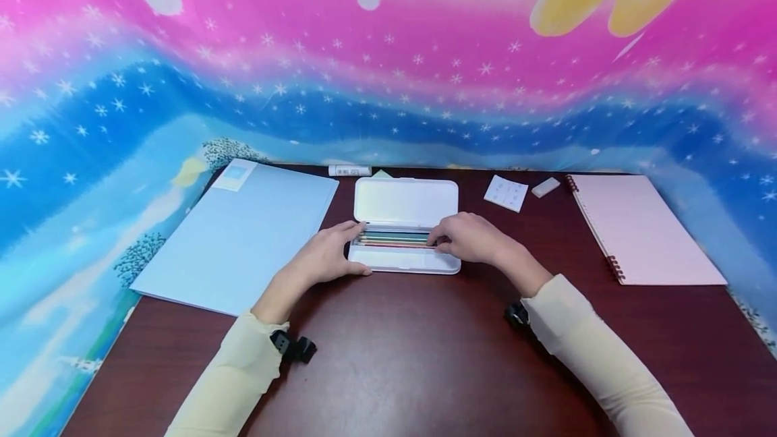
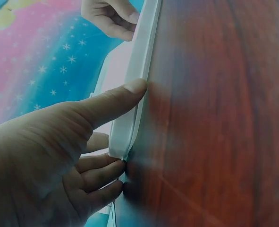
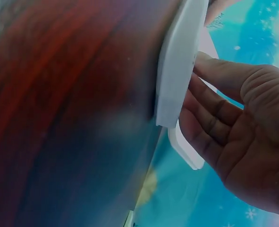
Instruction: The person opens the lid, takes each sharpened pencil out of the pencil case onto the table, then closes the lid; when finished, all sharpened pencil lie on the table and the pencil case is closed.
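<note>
A white pencil case (image 1: 405, 261) lies with its lid (image 1: 405, 199) raised at the back. Several coloured pencils (image 1: 394, 239) lie side by side across its inside. My left hand (image 1: 322, 256) holds the case's left end, the thumb on the front wall and the other fingers around the end, as the left wrist view shows. Over the right end of the case, my right hand (image 1: 475, 238) reaches in with bent fingers at the pencils' right ends. In the right wrist view the case wall (image 3: 174, 71) hides those fingertips, so whether they pinch a pencil is unclear.
A large light-blue folder (image 1: 243, 228) lies at the left, partly beneath my left forearm. Behind the case is a white tube (image 1: 349, 170). Rightward are a small printed paper (image 1: 506, 193), a white eraser (image 1: 545, 187) and a pink spiral notebook (image 1: 652, 231). A patterned cloth borders the table.
</note>
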`<state>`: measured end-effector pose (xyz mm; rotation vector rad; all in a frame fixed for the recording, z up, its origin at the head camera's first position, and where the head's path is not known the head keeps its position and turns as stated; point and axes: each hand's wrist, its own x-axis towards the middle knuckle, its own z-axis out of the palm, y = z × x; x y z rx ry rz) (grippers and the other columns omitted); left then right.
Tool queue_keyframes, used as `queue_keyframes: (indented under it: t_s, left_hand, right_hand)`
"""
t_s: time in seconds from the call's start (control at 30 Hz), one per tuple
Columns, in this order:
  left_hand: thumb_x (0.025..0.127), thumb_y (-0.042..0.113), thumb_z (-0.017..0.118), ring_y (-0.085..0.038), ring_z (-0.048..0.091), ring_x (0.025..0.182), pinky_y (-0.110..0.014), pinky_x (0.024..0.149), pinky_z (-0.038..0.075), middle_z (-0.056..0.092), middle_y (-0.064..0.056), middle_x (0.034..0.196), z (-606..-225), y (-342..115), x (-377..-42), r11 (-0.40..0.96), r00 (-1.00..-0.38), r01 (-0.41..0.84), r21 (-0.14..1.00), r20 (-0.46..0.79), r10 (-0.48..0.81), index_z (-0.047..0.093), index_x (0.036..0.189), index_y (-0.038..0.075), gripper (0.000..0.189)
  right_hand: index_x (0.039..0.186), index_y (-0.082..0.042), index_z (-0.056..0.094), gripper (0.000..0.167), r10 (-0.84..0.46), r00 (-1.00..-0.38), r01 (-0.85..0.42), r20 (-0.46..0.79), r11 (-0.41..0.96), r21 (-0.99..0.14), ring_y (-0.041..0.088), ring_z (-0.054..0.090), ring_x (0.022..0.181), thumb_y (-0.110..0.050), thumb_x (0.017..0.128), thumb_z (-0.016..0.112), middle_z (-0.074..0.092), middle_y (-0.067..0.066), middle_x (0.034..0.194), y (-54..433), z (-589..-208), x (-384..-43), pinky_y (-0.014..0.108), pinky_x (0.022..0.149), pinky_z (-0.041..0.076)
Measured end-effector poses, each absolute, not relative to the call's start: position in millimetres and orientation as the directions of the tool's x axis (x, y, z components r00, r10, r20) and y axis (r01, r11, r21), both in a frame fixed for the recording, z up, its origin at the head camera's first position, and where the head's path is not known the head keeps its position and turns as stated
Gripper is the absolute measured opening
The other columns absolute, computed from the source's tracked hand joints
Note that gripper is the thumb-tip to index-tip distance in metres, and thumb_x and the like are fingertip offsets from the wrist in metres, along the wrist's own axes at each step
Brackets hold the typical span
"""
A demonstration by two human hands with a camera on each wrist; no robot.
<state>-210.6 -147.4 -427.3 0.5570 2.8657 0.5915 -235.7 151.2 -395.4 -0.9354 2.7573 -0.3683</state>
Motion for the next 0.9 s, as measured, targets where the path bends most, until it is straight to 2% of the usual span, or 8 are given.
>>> queue_keyframes:
  t_s: [0.2,0.63,0.9]
  left_hand:
    - [0.081,0.051,0.082,-0.035,0.046,0.143,-0.052,0.115,0.041,0.042,-0.015,0.16,-427.1,-147.2,-211.9,0.856,-0.916,0.33,0.398,-0.086,0.393,0.038,0.158,0.013,0.096]
    - [0.08,0.051,0.082,-0.035,0.047,0.142,-0.052,0.114,0.041,0.042,-0.015,0.159,-426.0,-146.5,-210.5,0.857,-0.919,0.319,0.404,-0.09,0.384,0.039,0.157,0.013,0.096]
    - [0.08,0.053,0.082,-0.034,0.046,0.143,-0.052,0.115,0.041,0.042,-0.015,0.159,-428.6,-147.0,-210.6,0.859,-0.92,0.316,0.402,-0.092,0.381,0.039,0.157,0.013,0.098]
  right_hand:
    - [0.106,-0.019,0.08,0.018,-0.624,-0.776,-0.574,-0.093,0.76,-0.306,0.015,0.06,0.084,-0.01,0.094,0.071,0.076,-0.001,0.105,150.1,-397.9,-237.9,0.034,0.081,0.051]
    - [0.1,-0.02,0.077,0.011,-0.599,-0.794,-0.531,-0.107,0.767,-0.36,0.015,0.057,0.081,-0.013,0.092,0.074,0.07,-0.004,0.09,152.7,-401.4,-241.3,0.033,0.078,0.047]
    - [0.103,-0.024,0.082,0.014,-0.611,-0.792,-0.564,0.002,0.729,-0.387,0.013,0.069,0.096,-0.018,0.093,0.075,0.078,-0.004,0.104,171.3,-395.4,-243.5,0.04,0.086,0.055]
